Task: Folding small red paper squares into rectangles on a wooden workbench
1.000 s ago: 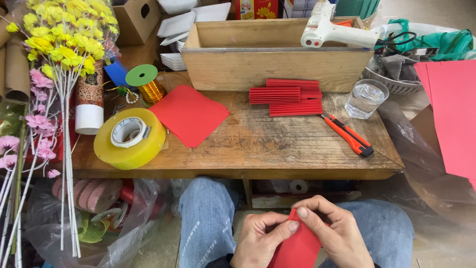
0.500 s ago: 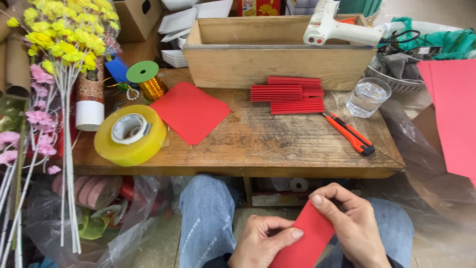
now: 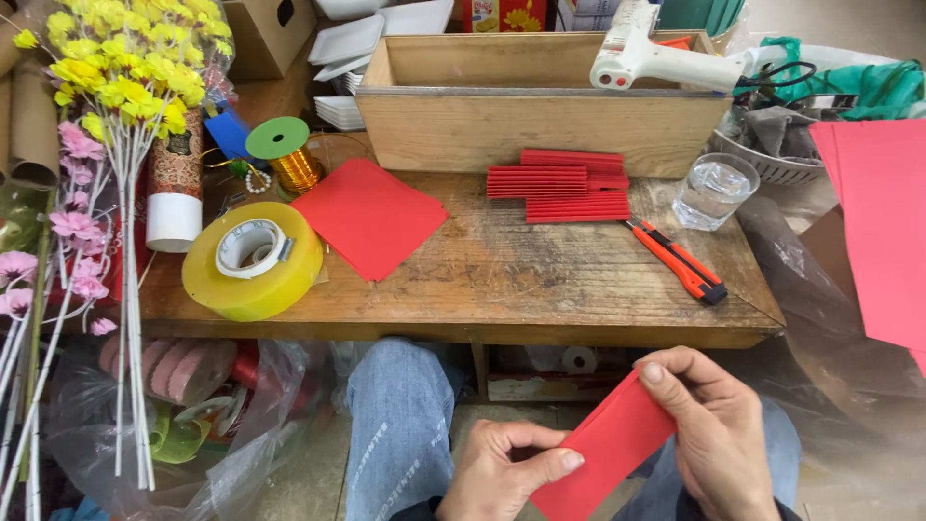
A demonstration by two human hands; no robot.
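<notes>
A folded strip of red paper (image 3: 606,446) lies slanted between both hands, low in the view over my lap. My left hand (image 3: 502,473) pinches its lower end with thumb on top. My right hand (image 3: 719,434) grips its upper end, thumb at the top corner. Above them on the wooden table (image 3: 540,280) rest a stack of flat red paper squares (image 3: 368,217) and a pile of pleated red paper strips (image 3: 559,187).
On the table: a big yellow tape roll (image 3: 253,260), an orange utility knife (image 3: 678,261), a glass of water (image 3: 712,189), a wooden box (image 3: 535,101) with a white glue gun (image 3: 656,53), a gold wire spool (image 3: 285,154). Artificial flowers (image 3: 116,87) stand left; red sheets (image 3: 883,212) right.
The hands have drawn apart along the red paper: my right hand moved up and right, stretching the strip into a longer slanted band, while my left stayed low.
</notes>
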